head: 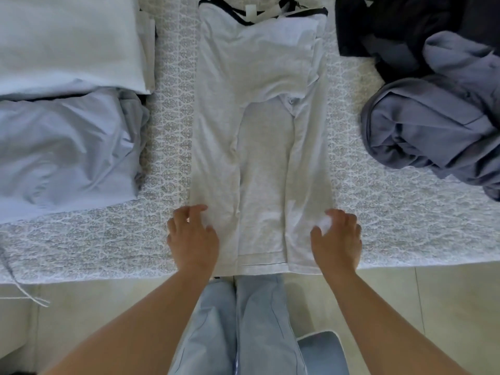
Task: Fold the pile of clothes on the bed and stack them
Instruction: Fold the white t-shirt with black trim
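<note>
A light grey T-shirt with dark neck trim lies flat on the bed, both sides folded in toward the middle, hem at the near edge. My left hand pinches the shirt's lower left edge between thumb and curled fingers. My right hand pinches the lower right edge the same way. A folded white garment and a folded pale blue one lie at the left. A heap of unfolded clothes, blue-grey and dark navy, sits at the right.
The patterned white bedspread covers the bed; its near edge runs across just below my hands. My legs in light blue trousers stand against it on a tiled floor. A blue-grey object sits by my right leg.
</note>
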